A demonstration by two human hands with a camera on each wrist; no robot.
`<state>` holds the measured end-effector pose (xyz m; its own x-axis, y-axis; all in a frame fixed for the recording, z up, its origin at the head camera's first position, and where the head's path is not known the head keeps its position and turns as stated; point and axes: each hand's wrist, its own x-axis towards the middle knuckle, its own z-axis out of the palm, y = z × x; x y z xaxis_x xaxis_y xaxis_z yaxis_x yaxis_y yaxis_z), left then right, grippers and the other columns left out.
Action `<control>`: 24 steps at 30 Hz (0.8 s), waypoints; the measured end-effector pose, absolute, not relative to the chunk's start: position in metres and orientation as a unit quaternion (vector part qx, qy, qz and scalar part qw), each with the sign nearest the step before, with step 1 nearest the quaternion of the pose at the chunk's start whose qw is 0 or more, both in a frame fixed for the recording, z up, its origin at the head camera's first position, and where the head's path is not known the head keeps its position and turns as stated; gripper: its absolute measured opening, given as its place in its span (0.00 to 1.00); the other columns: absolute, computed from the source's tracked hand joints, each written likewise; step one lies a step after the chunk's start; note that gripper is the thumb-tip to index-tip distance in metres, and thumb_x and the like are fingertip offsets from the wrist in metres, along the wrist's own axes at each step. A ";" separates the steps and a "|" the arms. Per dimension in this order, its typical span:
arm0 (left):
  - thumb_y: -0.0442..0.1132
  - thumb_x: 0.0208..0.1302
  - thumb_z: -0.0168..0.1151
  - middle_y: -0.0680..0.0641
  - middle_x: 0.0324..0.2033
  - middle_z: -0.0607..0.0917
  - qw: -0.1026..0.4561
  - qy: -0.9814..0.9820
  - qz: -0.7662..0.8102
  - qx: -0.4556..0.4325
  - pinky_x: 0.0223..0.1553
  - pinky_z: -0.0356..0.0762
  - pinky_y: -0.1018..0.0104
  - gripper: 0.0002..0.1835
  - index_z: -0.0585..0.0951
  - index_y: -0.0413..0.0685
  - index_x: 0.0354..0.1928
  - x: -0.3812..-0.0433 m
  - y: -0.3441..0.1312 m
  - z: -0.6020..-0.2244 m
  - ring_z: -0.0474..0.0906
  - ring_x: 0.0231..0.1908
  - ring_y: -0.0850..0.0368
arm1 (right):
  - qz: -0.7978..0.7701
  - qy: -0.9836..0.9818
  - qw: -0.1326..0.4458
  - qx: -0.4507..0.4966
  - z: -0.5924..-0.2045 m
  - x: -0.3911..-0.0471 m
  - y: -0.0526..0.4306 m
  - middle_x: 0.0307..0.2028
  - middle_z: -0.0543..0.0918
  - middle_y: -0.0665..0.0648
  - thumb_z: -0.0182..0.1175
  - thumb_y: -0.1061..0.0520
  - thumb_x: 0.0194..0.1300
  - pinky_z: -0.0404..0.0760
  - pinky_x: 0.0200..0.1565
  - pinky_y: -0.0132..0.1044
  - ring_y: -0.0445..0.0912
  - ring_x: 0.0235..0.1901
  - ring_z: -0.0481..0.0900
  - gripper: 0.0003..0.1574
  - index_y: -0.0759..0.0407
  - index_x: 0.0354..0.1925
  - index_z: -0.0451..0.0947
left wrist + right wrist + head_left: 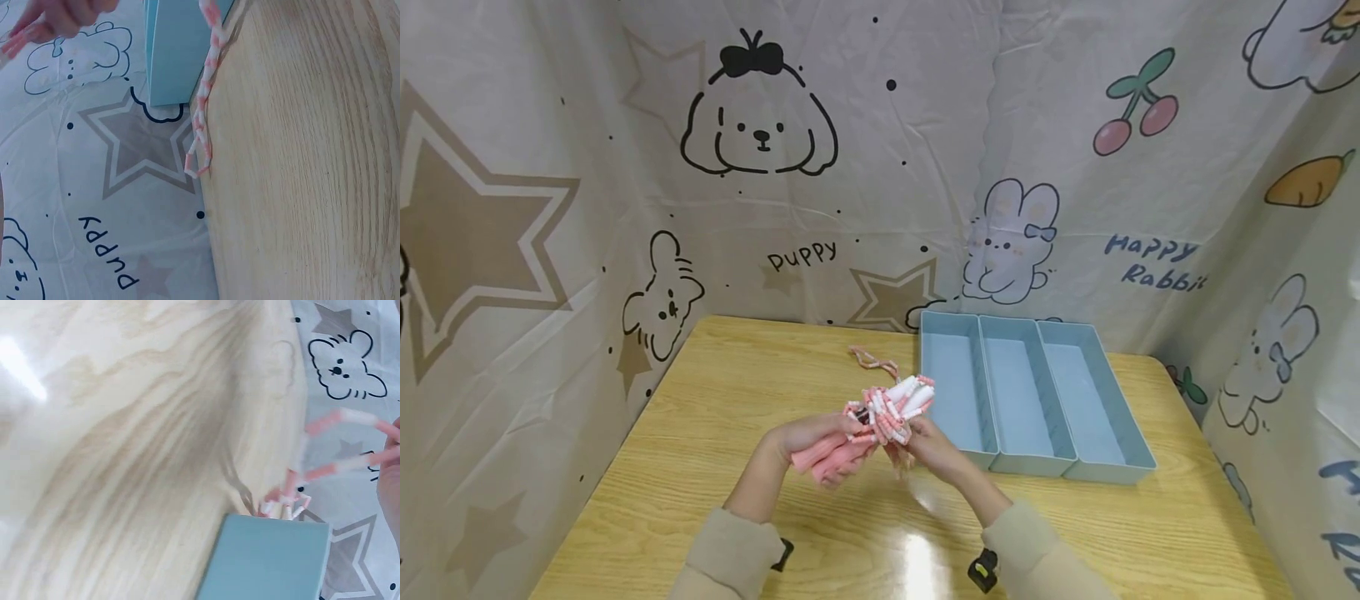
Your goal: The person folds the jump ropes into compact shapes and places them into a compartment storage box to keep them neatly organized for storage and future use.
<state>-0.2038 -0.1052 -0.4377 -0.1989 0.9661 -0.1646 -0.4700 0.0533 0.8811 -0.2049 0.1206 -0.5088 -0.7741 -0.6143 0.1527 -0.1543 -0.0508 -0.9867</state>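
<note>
Both hands hold a pink-and-white beaded jump rope (891, 417) above the table, its cord gathered in a bundle of loops. My left hand (820, 442) grips it by the two pink handles (833, 458), which point toward the lower left. On the bundle's other side, my right hand (931, 448) holds the beaded loops; part of its fingers is hidden behind them. White tapered pieces stick out at the bundle's upper right. In the left wrist view a loose length of the beaded cord (201, 106) trails away, ending in a small loop.
A pale blue tray (991, 392) with three long compartments stands to the right on the wooden table (700, 400). A printed cloth (865, 183) hangs behind the table and along its sides.
</note>
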 end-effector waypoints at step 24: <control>0.44 0.70 0.26 0.54 0.21 0.71 0.452 0.484 0.706 0.251 0.20 0.66 0.75 0.16 0.65 0.47 0.34 -0.207 -0.105 -0.430 0.65 0.17 0.66 | -0.646 0.692 0.207 -0.247 -0.494 -0.193 0.122 0.20 0.73 0.52 0.36 0.54 0.74 0.66 0.13 0.32 0.37 0.14 0.69 0.26 0.75 0.47 0.71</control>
<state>-0.2072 -0.1053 -0.4298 -0.4662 0.8807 -0.0832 -0.3944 -0.1227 0.9107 -0.1927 0.1215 -0.4943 -0.7929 -0.6085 0.0331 -0.0748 0.0433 -0.9963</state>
